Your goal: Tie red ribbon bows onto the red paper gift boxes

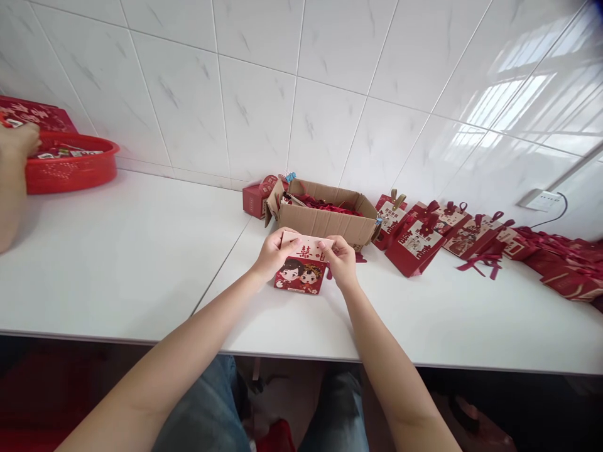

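Observation:
A small red and pale pink gift box (301, 276) with two cartoon figures and red characters is held upright above the white table, in front of the cardboard box. My left hand (274, 252) grips its upper left corner, the thumb on the front face. At the upper right corner, my right hand (341, 257) pinches it in the same way. The fingers behind the gift box are hidden. The open cardboard box (325, 223), just beyond my hands, holds dark red ribbons (325, 205).
Red gift bags (417, 245) with ribbon loops stand to the right, with a loose ribbon (480, 265) near them and more bags piled farther right. A small red box (254, 201) touches the wall side. At far left, another person's hand (21, 139) is over a red basket (70, 174).

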Demonstrator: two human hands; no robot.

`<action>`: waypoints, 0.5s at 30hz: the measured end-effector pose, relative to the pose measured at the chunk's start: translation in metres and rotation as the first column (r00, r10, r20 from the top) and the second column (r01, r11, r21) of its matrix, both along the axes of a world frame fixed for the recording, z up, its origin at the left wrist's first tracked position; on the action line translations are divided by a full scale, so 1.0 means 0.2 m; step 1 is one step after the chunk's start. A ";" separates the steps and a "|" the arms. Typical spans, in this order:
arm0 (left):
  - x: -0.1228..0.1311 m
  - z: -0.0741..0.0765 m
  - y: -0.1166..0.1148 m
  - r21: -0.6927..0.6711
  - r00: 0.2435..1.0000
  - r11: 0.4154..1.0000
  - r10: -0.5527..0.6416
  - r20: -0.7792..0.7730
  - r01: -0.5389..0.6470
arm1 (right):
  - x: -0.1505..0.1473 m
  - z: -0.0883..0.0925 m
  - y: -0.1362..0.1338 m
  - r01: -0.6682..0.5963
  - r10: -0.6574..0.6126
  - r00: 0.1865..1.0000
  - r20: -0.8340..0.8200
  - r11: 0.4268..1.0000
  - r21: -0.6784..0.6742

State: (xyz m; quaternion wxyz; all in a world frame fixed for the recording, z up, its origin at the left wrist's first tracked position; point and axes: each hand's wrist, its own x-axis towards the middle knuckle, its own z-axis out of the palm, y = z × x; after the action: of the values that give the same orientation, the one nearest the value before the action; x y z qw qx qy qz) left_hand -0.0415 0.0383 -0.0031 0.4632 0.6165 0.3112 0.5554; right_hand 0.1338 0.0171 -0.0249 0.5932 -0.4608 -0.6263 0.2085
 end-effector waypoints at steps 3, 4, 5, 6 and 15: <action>0.00 -0.01 0.01 0.001 1.000 1.000 0.019 0.014 -0.019 | 0.01 0.06 0.02 0.010 -0.008 0.998 -0.070 0.999 0.033; 0.01 -0.01 0.01 0.013 1.000 1.000 0.025 0.013 -0.025 | 0.02 0.10 0.05 0.033 -0.028 0.997 -0.077 0.997 0.068; 0.01 -0.01 0.01 0.026 1.000 0.999 0.028 0.009 -0.028 | 0.04 0.15 0.10 0.076 -0.068 0.995 -0.074 0.991 0.111; 0.01 -0.02 0.01 0.040 1.000 0.999 0.030 0.003 -0.030 | 0.06 0.21 0.15 0.128 -0.123 0.991 -0.048 0.982 0.141; 0.02 -0.02 -0.04 -0.051 0.997 0.996 -0.073 0.024 0.075 | 0.19 0.56 0.88 0.443 -0.159 0.686 0.710 0.866 -0.233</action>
State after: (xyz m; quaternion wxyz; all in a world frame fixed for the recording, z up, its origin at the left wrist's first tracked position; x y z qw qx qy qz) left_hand -0.0373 0.0306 -0.0069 0.5025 0.6094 0.2972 0.5365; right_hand 0.1724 0.1928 0.0874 0.2511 -0.7102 -0.6561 0.0455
